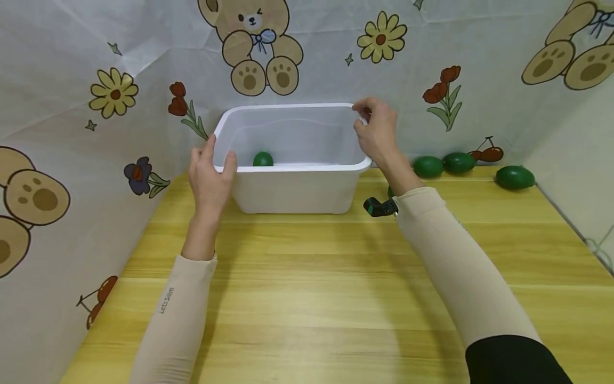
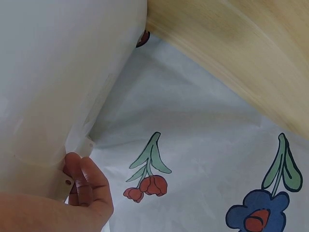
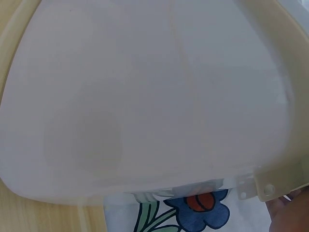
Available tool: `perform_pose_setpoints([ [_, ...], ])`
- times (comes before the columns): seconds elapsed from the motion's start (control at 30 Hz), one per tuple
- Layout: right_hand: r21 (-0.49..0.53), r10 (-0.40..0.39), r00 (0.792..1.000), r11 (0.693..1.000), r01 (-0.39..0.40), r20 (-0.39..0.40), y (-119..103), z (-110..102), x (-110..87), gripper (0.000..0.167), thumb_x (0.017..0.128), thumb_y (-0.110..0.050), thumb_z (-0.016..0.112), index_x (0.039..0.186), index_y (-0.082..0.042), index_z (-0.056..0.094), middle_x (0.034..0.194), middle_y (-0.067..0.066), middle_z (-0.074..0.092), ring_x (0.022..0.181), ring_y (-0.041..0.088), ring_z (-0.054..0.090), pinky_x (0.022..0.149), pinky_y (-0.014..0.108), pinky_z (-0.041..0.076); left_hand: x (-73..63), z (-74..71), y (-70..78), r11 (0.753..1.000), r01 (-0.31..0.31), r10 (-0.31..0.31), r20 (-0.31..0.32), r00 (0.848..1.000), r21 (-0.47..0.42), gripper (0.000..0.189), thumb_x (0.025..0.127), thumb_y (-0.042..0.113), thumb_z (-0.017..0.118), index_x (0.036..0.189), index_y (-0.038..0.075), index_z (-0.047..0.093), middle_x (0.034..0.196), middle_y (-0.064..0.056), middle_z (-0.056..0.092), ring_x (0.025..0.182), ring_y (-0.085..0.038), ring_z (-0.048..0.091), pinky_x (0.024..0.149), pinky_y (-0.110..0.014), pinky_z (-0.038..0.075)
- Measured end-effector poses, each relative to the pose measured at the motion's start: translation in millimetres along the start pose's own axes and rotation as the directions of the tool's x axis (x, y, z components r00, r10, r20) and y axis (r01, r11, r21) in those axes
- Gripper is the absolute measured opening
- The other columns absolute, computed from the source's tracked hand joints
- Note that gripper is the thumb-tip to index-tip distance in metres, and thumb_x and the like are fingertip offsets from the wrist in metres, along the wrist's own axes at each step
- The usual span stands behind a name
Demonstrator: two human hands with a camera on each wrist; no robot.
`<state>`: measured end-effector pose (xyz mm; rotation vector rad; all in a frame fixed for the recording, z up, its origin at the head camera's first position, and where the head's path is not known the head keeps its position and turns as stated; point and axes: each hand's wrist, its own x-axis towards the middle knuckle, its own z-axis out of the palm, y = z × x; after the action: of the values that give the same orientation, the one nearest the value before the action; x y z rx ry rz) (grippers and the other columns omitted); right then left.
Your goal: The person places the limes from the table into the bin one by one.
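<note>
Tub (image 1: pixel 297 192), gripped by both hands (image 1: pixel 210 175) (image 1: pixel 378 129), holds a green object (image 1: pixel 263 159) only head view shows.

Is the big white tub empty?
Not empty: a round green thing shows inside the white tub. I cannot tell if there's more, because the tub's front hides the bottom.

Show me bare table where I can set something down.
Free: the table in front of the tub, between the sleeves. Another patch lies between the right sleeve, the green balls and the table's right edge. Crowded: along the back, with tub, left hand, right hand and balls.
</note>
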<state>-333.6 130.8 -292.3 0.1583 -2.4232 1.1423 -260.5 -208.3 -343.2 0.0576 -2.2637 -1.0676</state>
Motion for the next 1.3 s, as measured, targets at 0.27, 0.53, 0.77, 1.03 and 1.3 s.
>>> perform_pose_setpoints([
  [0.27,0.025,0.013,0.999,1.0,-0.014,0.029,0,-2,-0.7,0.03,0.1,0.002,0.055,0.126,-0.001,0.071,0.132,0.015,0.068,0.125,0.026,0.063,0.11,0.033,0.049,-1.0,1.3,-0.6,1.0,0.015,-0.015,-0.003,1.0,0.012,0.067,0.099,0.045,0.057,0.156,0.011,0.053,0.123,-0.024,0.056,0.112,-0.038,0.058,0.098,-0.053,0.049],
  [0.53,0.017,0.033,0.999,0.999,-0.033,0.028,0,-4,-1.1,0.03,0.1,0.003,0.055,0.125,-0.001,0.072,0.136,0.013,0.067,0.124,0.026,0.063,0.109,0.034,0.049,0.0,3.4,-0.2,1.0,0.006,-0.006,-0.001,1.0,0.009,0.066,0.099,0.045,0.057,0.156,0.012,0.053,0.124,-0.024,0.056,0.114,-0.038,0.058,0.1,-0.054,0.05],
  [0.77,0.009,0.052,0.998,0.999,-0.052,0.043,-1,-2,-1.9,0.031,0.101,0.002,0.053,0.125,-0.002,0.072,0.144,0.009,0.065,0.128,0.025,0.061,0.111,0.033,0.048,-1.5,1.4,-0.6,1.0,0.005,-0.005,-0.008,1.0,0.004,0.065,0.099,0.044,0.058,0.156,0.011,0.054,0.122,-0.024,0.057,0.112,-0.038,0.058,0.098,-0.053,0.049],
  [1.03,0.011,0.037,0.999,0.999,-0.038,0.019,5,-5,-3.9,0.029,0.102,0.001,0.053,0.122,0.0,0.074,0.143,0.009,0.066,0.128,0.027,0.061,0.111,0.035,0.048,-3.5,5.7,1.3,1.0,0.0,0.0,0.014,1.0,0.007,0.067,0.099,0.044,0.057,0.157,0.011,0.052,0.124,-0.024,0.056,0.115,-0.038,0.058,0.1,-0.054,0.051],
  [1.3,0.12,0.007,1.0,0.993,-0.007,0.0,18,-10,0.9,0.036,0.105,-0.016,0.061,0.135,0.003,0.063,0.136,0.021,0.065,0.129,0.031,0.062,0.113,0.04,0.048,-2.4,2.0,1.2,1.0,-0.007,0.007,0.003,1.0,0.013,0.066,0.1,0.043,0.058,0.156,0.009,0.052,0.124,-0.024,0.057,0.115,-0.037,0.058,0.1,-0.055,0.052],
])
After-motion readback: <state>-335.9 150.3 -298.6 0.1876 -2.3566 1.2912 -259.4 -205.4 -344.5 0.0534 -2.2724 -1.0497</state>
